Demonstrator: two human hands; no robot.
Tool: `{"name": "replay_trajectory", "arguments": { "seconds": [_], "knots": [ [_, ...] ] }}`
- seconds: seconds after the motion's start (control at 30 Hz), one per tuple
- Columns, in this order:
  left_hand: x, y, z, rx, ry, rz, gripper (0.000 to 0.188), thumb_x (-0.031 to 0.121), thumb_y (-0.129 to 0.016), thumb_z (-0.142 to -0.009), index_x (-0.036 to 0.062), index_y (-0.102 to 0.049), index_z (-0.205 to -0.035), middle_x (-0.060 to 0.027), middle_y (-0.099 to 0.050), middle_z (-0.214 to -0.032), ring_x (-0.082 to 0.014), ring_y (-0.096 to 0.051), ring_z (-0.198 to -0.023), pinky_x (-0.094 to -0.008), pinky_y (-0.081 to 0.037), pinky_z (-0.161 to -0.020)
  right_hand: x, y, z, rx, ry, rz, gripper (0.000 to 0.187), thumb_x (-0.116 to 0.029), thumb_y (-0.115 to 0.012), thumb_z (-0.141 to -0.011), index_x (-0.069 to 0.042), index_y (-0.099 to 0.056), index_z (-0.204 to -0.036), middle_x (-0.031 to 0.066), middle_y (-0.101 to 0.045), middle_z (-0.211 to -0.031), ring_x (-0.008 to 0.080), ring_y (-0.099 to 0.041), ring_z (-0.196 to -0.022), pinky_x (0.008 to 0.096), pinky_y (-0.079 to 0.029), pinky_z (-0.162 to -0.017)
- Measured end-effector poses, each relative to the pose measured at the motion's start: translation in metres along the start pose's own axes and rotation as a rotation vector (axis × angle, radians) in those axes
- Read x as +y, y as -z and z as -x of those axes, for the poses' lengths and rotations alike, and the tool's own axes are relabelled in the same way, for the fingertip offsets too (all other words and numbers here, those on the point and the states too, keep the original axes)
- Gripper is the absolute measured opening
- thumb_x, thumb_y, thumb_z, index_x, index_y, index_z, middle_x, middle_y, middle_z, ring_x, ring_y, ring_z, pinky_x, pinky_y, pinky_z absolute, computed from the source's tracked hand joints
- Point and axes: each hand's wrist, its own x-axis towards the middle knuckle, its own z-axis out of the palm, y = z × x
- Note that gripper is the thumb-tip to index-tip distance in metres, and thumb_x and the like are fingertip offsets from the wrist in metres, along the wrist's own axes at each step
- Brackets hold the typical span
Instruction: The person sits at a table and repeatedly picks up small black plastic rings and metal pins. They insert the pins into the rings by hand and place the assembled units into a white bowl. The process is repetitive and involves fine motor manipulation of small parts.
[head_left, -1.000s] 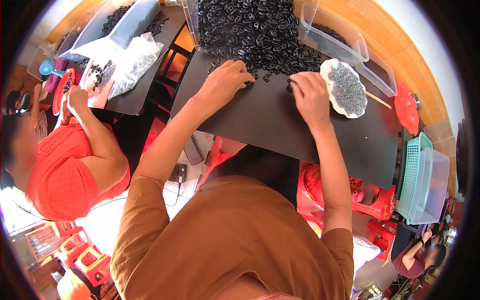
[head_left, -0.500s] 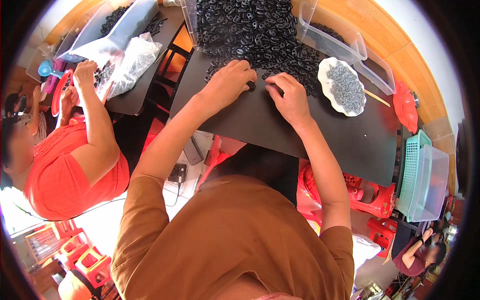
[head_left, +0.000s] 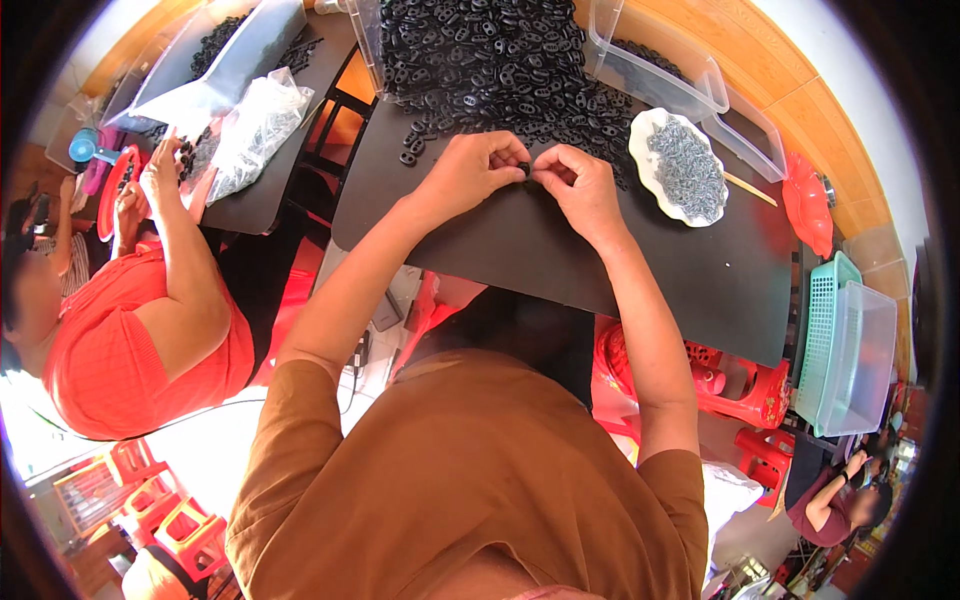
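Observation:
My left hand [head_left: 470,172] pinches a small black plastic piece [head_left: 524,169] between thumb and fingertips, just above the dark table. Close beside it, my right hand [head_left: 580,188] has its thumb and forefinger pressed together near that piece. Whatever those fingers hold is too small to make out. Beyond both hands spreads a heap of black oval plastic pieces with holes [head_left: 480,60], spilling toward me. Right of my right hand stands a white scalloped dish [head_left: 640,150] filled with small grey metal pieces [head_left: 688,172].
A clear plastic bin [head_left: 660,85] stands at the back right. Along the right side are a red scalloped dish [head_left: 806,205] and a green basket [head_left: 822,330]. At left, a co-worker in red [head_left: 150,330] sits by another table with a plastic bag [head_left: 262,130].
My two hands have come together: the left moved right with the black piece, and the right closed its thumb and forefinger beside it. The view has shifted slightly.

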Motion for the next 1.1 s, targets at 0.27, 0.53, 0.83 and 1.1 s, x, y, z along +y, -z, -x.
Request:
{"name": "replay_trajectory", "arguments": {
  "seconds": [0.27, 0.53, 0.83, 1.1],
  "knots": [
    [-0.006, 0.010, -0.003, 0.109, -0.213, -0.455, 0.017, 0.003, -0.066, -0.082, 0.0040, -0.069, -0.099, -0.0114, -0.064, -0.087, -0.0289, -0.064, -0.081, -0.0364, -0.051, -0.074, 0.003, 0.026, -0.005, 0.161, 0.152, 0.297, 0.006, -0.003, -0.069, -0.082, -0.003, -0.066, -0.087, 0.0094, -0.065, -0.082, 0.0260, -0.065, -0.074, 0.0341, -0.051, -0.066],
    [0.013, 0.007, 0.009, 0.056, -0.312, -0.501, 0.019, 0.009, -0.069, -0.083, 0.0061, -0.068, -0.102, -0.0113, -0.062, -0.100, -0.0317, -0.062, -0.094, -0.0406, -0.051, -0.082, 0.021, 0.104, -0.019, 0.164, 0.118, 0.909, 0.014, -0.004, -0.069, -0.078, -0.008, -0.070, -0.091, 0.0105, -0.065, -0.094, 0.0317, -0.063, -0.095, 0.0413, -0.050, -0.082],
    [0.017, -0.030, 0.006, -0.099, -0.302, -0.416, 0.010, 0.007, -0.066, -0.085, 0.0036, -0.062, -0.093, -0.0114, -0.057, -0.095, -0.0333, -0.058, -0.095, -0.0436, -0.048, -0.082, 0.056, 0.129, -0.027, -0.101, -0.159, 1.003, 0.004, 0.000, -0.065, -0.074, -0.004, -0.063, -0.076, 0.0181, -0.064, -0.075, 0.0376, -0.064, -0.077, 0.0472, -0.047, -0.068],
    [0.013, -0.034, -0.001, -0.101, -0.336, -0.243, 0.009, 0.005, -0.065, -0.086, 0.0028, -0.063, -0.094, -0.0113, -0.060, -0.088, -0.0316, -0.060, -0.086, -0.0403, -0.050, -0.077, 0.066, 0.137, -0.032, -0.157, -0.177, 0.972, 0.003, 0.000, -0.061, -0.076, -0.002, -0.060, -0.074, 0.0197, -0.062, -0.075, 0.0392, -0.061, -0.074, 0.0464, -0.045, -0.065]
  ]
}}
